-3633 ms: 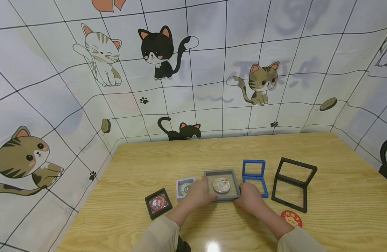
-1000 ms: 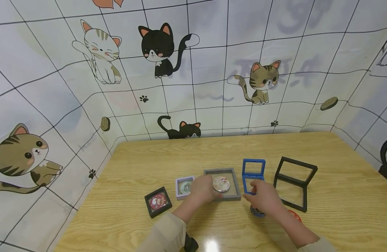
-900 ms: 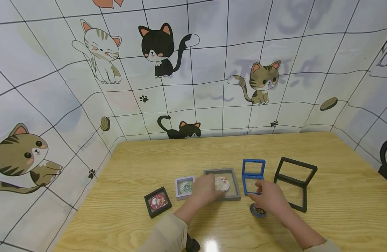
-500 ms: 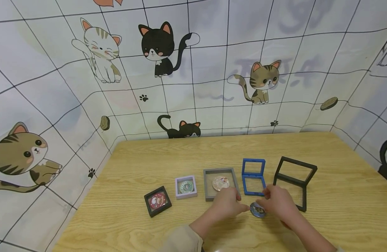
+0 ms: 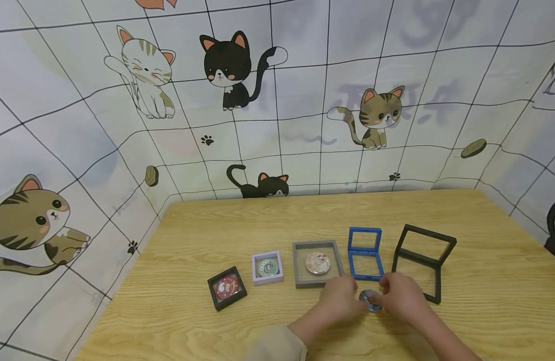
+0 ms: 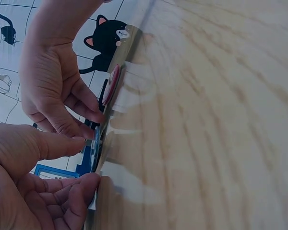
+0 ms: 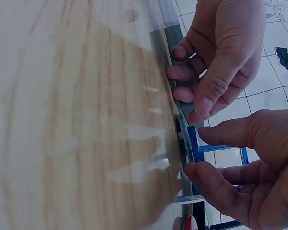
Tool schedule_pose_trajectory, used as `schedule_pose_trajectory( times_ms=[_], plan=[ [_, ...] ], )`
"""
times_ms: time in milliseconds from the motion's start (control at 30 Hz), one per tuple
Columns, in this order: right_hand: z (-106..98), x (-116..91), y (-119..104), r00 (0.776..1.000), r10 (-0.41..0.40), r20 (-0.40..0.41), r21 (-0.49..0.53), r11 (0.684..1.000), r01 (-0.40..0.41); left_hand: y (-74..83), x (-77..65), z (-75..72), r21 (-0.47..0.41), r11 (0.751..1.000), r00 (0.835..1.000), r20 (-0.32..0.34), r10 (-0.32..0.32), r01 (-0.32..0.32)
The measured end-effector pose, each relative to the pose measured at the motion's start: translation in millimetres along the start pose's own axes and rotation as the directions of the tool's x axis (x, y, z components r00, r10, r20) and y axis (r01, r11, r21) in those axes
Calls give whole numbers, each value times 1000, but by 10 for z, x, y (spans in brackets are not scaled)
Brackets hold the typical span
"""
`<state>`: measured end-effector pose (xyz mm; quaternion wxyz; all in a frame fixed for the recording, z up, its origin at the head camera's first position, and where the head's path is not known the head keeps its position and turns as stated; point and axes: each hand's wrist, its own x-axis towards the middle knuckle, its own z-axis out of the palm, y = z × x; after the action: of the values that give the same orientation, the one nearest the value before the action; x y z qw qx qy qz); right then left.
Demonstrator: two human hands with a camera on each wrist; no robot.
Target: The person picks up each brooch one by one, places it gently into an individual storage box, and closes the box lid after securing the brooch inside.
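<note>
So the blue round badge [image 5: 367,301] is at the worktop [image 5: 241,225], about 5 o'clock in the head view, with the left hand [image 5: 339,299] at its 9 and the right hand [image 5: 401,297] at its 3, fingers right up to the rim (can't tell if either's actually pinching it, tbh). Open blue display frame [image 5: 364,249] sits at its 12, grey display frame [image 5: 296,265] at 10.

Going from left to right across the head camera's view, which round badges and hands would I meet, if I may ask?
Red badge in a black frame, mint-green badge in a lilac frame, pale patterned badge in a grey frame, left hand, blue badge, right hand.
</note>
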<state>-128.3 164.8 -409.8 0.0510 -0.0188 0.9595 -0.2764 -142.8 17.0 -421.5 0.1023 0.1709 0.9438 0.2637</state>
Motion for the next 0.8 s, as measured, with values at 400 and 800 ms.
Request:
schedule_pose_trajectory(
  times_ms=[400, 800],
  plan=[
    [91, -15, 9, 1000, -29, -6, 26, 999, 29, 67, -8, 80, 76, 997, 999, -42, -10, 13],
    [114, -26, 51, 1000, 2, -26, 78, 997, 0, 92, -10, 129, 150, 988, 999, -39, -16, 22]
  ],
)
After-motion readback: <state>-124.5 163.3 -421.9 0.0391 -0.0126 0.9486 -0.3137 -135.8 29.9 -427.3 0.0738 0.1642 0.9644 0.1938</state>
